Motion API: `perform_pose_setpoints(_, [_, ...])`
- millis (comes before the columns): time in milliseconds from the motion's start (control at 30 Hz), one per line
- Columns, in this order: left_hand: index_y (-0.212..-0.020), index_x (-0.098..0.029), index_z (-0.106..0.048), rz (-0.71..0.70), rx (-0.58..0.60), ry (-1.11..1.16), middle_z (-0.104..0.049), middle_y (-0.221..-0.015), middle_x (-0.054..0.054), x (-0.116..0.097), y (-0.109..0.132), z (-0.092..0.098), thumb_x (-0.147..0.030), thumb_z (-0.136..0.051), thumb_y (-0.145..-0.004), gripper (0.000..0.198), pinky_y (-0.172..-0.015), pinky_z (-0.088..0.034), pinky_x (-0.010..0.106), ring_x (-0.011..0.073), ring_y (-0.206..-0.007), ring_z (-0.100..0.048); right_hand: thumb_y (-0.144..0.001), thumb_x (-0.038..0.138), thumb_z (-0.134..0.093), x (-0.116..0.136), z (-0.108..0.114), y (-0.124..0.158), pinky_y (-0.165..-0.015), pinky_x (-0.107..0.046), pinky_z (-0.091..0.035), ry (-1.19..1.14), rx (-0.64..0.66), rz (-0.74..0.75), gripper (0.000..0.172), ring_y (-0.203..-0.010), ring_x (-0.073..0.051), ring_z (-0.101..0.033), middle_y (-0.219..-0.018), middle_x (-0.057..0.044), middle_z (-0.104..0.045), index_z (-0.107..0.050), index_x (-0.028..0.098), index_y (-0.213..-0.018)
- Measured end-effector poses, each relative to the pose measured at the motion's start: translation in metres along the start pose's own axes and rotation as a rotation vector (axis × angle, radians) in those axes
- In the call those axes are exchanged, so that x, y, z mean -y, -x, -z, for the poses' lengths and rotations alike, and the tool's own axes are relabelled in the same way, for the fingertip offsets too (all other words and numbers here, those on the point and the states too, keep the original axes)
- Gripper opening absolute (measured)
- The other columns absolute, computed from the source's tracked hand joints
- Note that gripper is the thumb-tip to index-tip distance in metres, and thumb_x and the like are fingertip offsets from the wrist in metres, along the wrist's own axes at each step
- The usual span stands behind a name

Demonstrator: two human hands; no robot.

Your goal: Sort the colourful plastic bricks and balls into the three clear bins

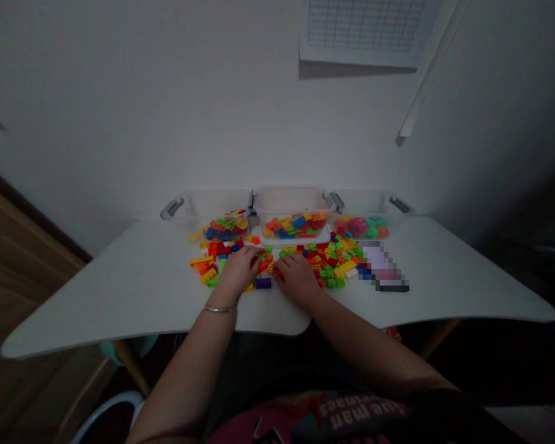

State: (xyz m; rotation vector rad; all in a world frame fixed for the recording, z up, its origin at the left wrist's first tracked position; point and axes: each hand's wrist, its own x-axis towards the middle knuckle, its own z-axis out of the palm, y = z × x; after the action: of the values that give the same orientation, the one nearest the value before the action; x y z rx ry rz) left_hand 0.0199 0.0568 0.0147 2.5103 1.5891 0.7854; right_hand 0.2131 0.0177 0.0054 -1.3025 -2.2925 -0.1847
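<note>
Colourful toy bricks (328,256) lie heaped across the middle of the white table (134,290). My left hand (241,266), with a bracelet at the wrist, rests over the left part of the heap, its fingers curled by red and green bricks. My right hand (296,275) is bent over the bricks just right of centre, its fingertips at an orange-red piece. Whether either hand grips a brick is too small to tell. A purple brick (263,283) lies between the two hands, near the heap's front edge.
Three clear bins stand against the wall: the left bin (217,203) and middle bin (289,200) hold bricks, the right bin (363,203) round coloured pieces. A blurred-out phone-like object (383,265) lies right of the heap. A gridded paper (365,28) hangs above.
</note>
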Motion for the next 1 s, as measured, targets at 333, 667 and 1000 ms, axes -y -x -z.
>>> perform_pose_setpoints(333, [-0.121,-0.018,-0.064,0.013,0.005,-0.006,-0.066,-0.123,0.01,-0.003,0.0,0.002,-0.021,-0.051,-0.091,0.033,-0.1,-0.049,0.039,0.0235,-0.112,-0.063,-0.09,0.015,-0.056,-0.005,0.001,-0.002,-0.102,-0.04,-0.042,-0.106,0.003,-0.001,0.018,-0.107,-0.025,-0.055,-0.106,-0.01,-0.07,-0.068,0.017,-0.104])
perform_pose_setpoints(667, [-0.121,-0.018,-0.064,0.014,0.011,0.003,-0.065,-0.124,0.011,-0.002,0.001,0.003,-0.021,-0.051,-0.091,0.032,-0.101,-0.049,0.039,0.0236,-0.114,-0.062,-0.085,0.02,-0.059,-0.017,-0.002,-0.007,-0.095,-0.041,-0.049,-0.418,-0.178,-0.22,0.023,-0.103,-0.024,-0.062,-0.108,-0.011,-0.068,-0.063,0.018,-0.108])
perform_pose_setpoints(1000, [-0.118,-0.019,-0.065,-0.001,0.006,-0.004,-0.066,-0.121,0.01,0.0,0.0,0.002,-0.021,-0.051,-0.091,0.03,-0.101,-0.049,0.036,0.0218,-0.111,-0.063,-0.088,0.024,-0.052,-0.073,0.048,-0.039,-0.098,-0.044,-0.048,-0.392,-0.581,-0.242,0.019,-0.114,-0.026,-0.057,-0.116,-0.014,-0.064,-0.06,0.02,-0.105])
